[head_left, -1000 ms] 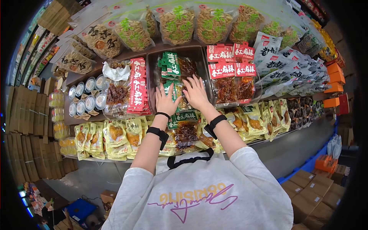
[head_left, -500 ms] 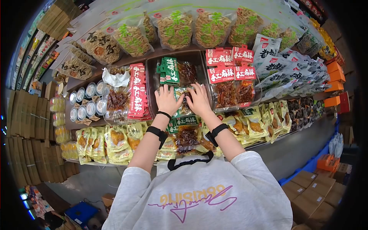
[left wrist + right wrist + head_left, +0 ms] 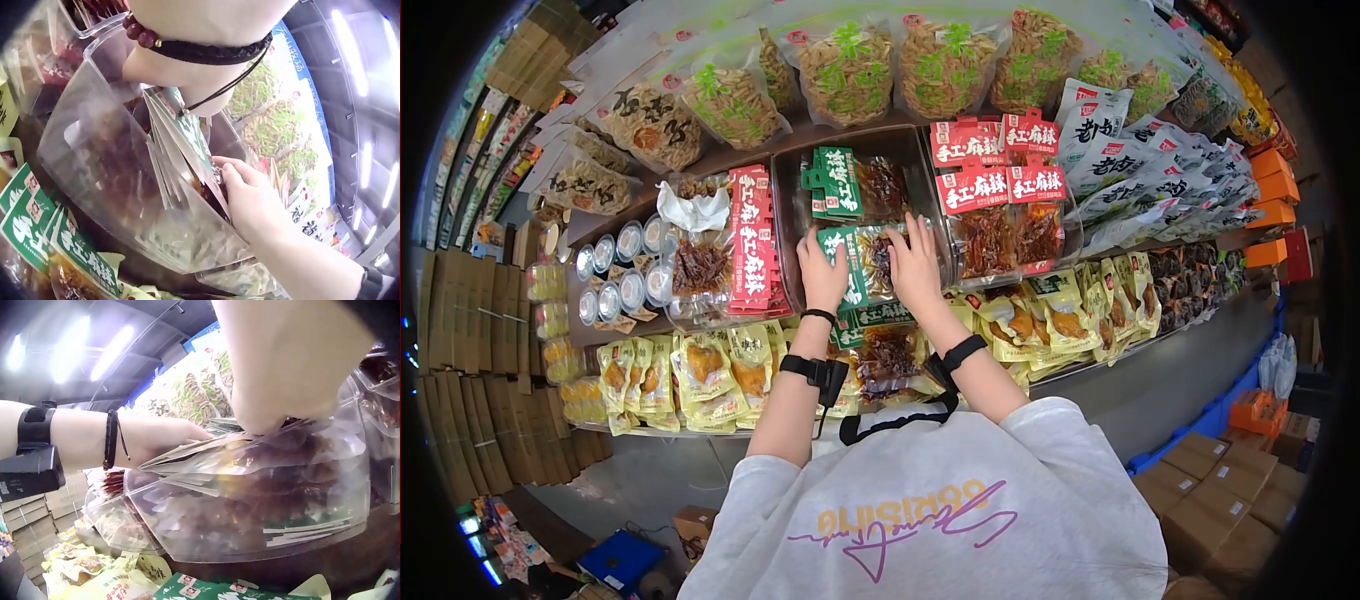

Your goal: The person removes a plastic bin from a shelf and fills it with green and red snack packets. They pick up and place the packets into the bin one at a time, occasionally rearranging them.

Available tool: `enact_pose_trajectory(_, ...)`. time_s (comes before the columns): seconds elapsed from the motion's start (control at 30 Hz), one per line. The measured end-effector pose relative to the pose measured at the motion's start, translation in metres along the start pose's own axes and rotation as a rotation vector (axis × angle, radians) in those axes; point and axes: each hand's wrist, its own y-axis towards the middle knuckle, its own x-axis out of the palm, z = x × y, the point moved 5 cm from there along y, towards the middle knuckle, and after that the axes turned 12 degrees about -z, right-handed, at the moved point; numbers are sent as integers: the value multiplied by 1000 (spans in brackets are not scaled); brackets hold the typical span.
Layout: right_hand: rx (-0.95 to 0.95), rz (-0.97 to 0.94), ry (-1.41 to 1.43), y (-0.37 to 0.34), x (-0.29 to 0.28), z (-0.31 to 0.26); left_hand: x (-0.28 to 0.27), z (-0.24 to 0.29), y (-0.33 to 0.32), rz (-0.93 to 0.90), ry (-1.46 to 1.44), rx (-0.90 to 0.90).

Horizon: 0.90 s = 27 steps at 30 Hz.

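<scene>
A clear bin holds green-labelled packets. Near its front lies a stack of these packets, with the left hand at its left edge and the right hand at its right edge. Both hands' fingers reach forward, fairly straight, along the packets' sides. Behind them lies another green-labelled packet, untouched. In the left wrist view, several stacked card labels fan out between the hands, and the right hand touches their far side. The right wrist view shows the stack through the bin wall; the left hand's fingertips are hidden there.
Red-labelled packets stand in bins on the left and right. Yellow pouches line the front edge. Small round tubs sit at the left, large clear bags behind, and white pouches at the right.
The hands have drawn apart from the top of the front packets to their two sides, showing more of the green label and contents. The camera view has shifted slightly.
</scene>
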Motion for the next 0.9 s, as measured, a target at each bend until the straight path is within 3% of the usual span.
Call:
enact_pose_trajectory(0.17,15,1,67,-8,-19,0,-12,13,3,-96,-6,49)
enact_pose_trajectory(0.23,-89,-35,405,-23,-50,-6,-19,12,-1,-142,-21,-35)
enact_pose_trajectory(0.27,-233,44,364,-35,-64,-13,-22,13,-2,-156,-32,20)
enact_pose_trajectory(0.33,-220,-174,468,-70,-63,-7,-36,30,-16,-131,5,195)
enact_pose_trajectory(0.37,-190,-309,436,-87,-57,-4,-47,40,-28,-132,2,193)
enact_pose_trajectory(0.4,-161,-441,402,-103,-48,-2,-61,54,-42,-31,48,287)
enact_pose_trajectory(0.43,-161,-441,399,-116,-43,-3,-71,62,-59,71,95,380)
enact_pose_trajectory(0.5,84,-705,255,-141,-11,11,-62,28,-86,-133,-101,217)
enact_pose_trajectory(0.63,307,-788,313,-156,58,71,-19,-71,-133,-934,-11,-317)
enact_pose_trajectory(0.67,422,-855,393,-155,77,86,-12,-81,-143,-933,-10,-314)
enact_pose_trajectory(0.7,538,-918,473,-150,77,88,-7,-89,-152,-845,-291,-466)
enact_pose_trajectory(0.73,538,-954,543,-144,77,85,0,-98,-157,-745,-570,-609)
enact_pose_trajectory(0.77,537,-948,541,-140,80,81,6,-97,-155,-746,-570,-603)
enact_pose_trajectory(0.83,438,-990,225,-133,94,78,16,-97,-151,-758,-442,-606)
enact_pose_trajectory(0.87,479,-1023,18,-132,107,81,35,-115,-145,-781,-373,-432)
enact_pose_trajectory(0.9,482,-1021,19,-129,111,81,34,-103,-144,-784,-372,-430)
